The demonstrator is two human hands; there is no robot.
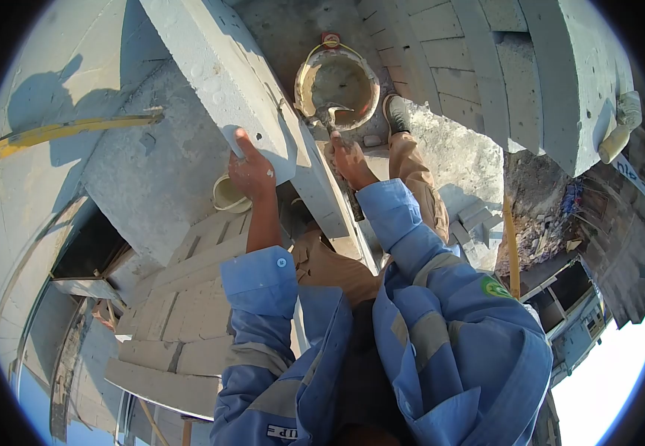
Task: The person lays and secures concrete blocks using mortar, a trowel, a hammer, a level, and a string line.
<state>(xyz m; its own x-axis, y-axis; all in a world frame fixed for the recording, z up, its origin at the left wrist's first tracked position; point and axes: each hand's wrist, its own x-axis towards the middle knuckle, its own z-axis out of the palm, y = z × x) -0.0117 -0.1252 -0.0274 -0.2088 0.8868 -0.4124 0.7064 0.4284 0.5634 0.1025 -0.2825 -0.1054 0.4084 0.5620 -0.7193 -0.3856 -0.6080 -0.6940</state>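
My left hand grips the near end of a long, pale grey concrete block, its thumb lying on the block's face and its other fingers mostly hidden. White specks show on that hand. My right hand is closed around the handle of a hammer with a curved, pointed metal head. The hammer's head overlaps the near rim of a mortar-stained bucket holding greyish contents. Between my hands runs the top of a narrow block wall.
A second, pale bucket stands below my left hand. Block walls rise at lower left and upper right. A yellow bar juts in at left. Loose block pieces and rubble lie at right. My shoe is beside the bucket.
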